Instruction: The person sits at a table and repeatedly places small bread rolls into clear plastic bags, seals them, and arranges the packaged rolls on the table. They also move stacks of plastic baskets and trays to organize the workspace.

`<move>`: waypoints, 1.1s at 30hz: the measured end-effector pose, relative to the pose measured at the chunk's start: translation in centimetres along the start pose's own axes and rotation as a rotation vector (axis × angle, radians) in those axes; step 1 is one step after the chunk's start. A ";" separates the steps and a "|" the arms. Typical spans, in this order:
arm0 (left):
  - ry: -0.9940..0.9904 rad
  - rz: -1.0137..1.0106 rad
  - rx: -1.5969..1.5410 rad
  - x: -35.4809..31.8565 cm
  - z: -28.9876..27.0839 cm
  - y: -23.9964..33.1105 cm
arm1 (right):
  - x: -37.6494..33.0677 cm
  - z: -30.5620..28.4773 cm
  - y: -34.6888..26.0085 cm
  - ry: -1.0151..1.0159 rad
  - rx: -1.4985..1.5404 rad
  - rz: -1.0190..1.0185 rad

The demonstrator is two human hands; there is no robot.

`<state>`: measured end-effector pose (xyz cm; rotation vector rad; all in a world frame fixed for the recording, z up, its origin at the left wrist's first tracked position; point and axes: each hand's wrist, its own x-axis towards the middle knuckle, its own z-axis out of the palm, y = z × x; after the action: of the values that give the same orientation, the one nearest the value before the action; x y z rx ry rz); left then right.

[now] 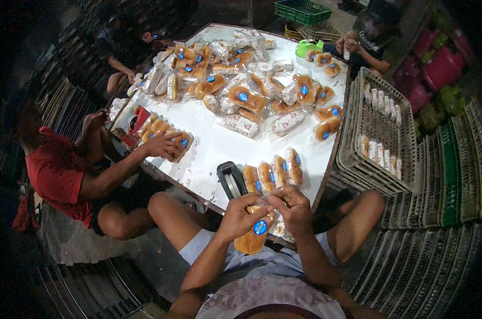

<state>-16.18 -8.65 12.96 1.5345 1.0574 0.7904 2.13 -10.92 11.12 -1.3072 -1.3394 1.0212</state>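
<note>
A brown bread roll in a clear plastic bag, with a round blue label on it, hangs at the table's near edge over my lap. My left hand is closed around its upper part. My right hand pinches the gathered end of the same bag, thumb and fingers pressed together near my left fingertips. Just beyond my hands, several bagged rolls lie side by side in a row. A black tape dispenser stands left of that row. Something pale under my right hand is mostly hidden.
Bagged rolls are heaped across the white table. A person in red handles rolls beside a red dispenser at left; two more people sit at the far side. Stacked crates, the top one holding packed rolls, stand at right.
</note>
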 end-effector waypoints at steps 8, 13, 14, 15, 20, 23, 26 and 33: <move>0.216 0.153 -0.336 -1.0 1.6 -1.0 | 0.7 -0.6 -3.1 -0.068 -0.369 -0.444; 0.093 -0.248 -0.548 -1.6 1.4 -1.7 | 0.8 -0.5 -2.0 -0.102 -0.387 -0.361; 0.113 -0.301 -0.575 -1.6 1.4 -1.8 | 0.4 0.3 -1.8 -0.048 -0.492 -0.333; 0.135 -0.359 -0.605 -1.6 1.5 -1.9 | -0.1 1.1 -1.5 0.011 -0.506 -0.310; 0.431 0.077 0.132 -3.9 2.8 -1.9 | -4.0 3.2 3.0 -0.170 0.377 0.347; 0.510 0.065 -0.263 -5.7 3.1 -2.4 | -4.7 3.8 2.9 -0.612 0.625 0.496; 0.473 0.130 -0.299 -6.4 2.3 -2.7 | -3.9 4.3 -0.1 -0.688 0.711 0.460; 0.209 0.045 0.179 -6.0 -2.8 -1.7 | 0.4 5.7 2.4 -0.255 -0.024 0.217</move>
<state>-21.39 -13.03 12.19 1.6569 1.2791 0.9228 -3.04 -10.02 7.77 -1.3973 -1.4226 1.3622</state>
